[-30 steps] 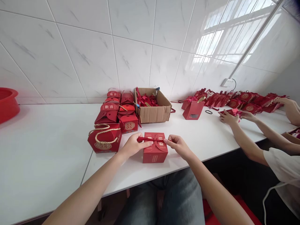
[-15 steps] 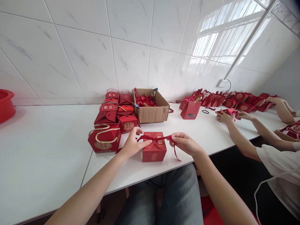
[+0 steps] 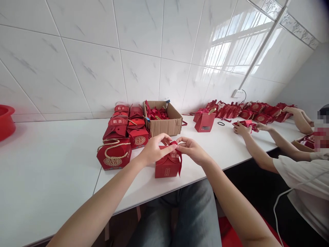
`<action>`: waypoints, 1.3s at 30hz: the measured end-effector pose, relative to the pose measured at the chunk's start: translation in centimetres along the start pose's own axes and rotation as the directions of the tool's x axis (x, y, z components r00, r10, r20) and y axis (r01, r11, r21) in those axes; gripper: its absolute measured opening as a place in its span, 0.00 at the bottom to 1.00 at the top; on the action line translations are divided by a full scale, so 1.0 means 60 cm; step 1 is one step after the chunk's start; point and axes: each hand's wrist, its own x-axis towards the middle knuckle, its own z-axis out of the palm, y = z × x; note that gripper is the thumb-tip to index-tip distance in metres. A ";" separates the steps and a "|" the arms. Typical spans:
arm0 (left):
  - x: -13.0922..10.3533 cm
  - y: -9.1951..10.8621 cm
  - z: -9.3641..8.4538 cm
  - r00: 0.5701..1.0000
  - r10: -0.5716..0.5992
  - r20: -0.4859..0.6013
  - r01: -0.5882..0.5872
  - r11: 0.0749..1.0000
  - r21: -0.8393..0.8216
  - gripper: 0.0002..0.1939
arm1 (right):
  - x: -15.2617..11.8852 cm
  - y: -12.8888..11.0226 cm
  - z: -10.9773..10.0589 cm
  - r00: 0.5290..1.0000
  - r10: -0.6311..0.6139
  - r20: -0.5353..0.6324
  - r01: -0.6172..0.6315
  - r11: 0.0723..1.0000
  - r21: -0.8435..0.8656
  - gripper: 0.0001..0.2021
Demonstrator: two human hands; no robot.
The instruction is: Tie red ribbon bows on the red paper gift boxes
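Observation:
A red gift box stands on the white table close to its front edge. Dark red ribbon runs over its folded top, and one tail hangs down the right side. My left hand pinches the ribbon above the box top, thumb pointing right. From the other side my right hand pinches the same ribbon with thumb and fingertips. The fingertips of both hands nearly meet over a small loop, whose exact shape they partly hide.
Red boxes, some with rope handles, stand in rows at left. Behind is a cardboard box of red ribbons. A red bag-shaped box and black ring lie right. A co-worker's hands hold another box. A red basin sits far left.
My hands have come together over the box top. The ribbon, earlier stretched out sideways between them, is now gathered into a loop. The view has shifted slightly.

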 end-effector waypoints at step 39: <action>0.003 -0.024 -0.007 0.974 0.031 -0.226 0.023 0.972 0.235 0.13 | 0.029 0.049 0.028 0.940 -0.160 -0.302 0.081 0.963 -0.258 0.16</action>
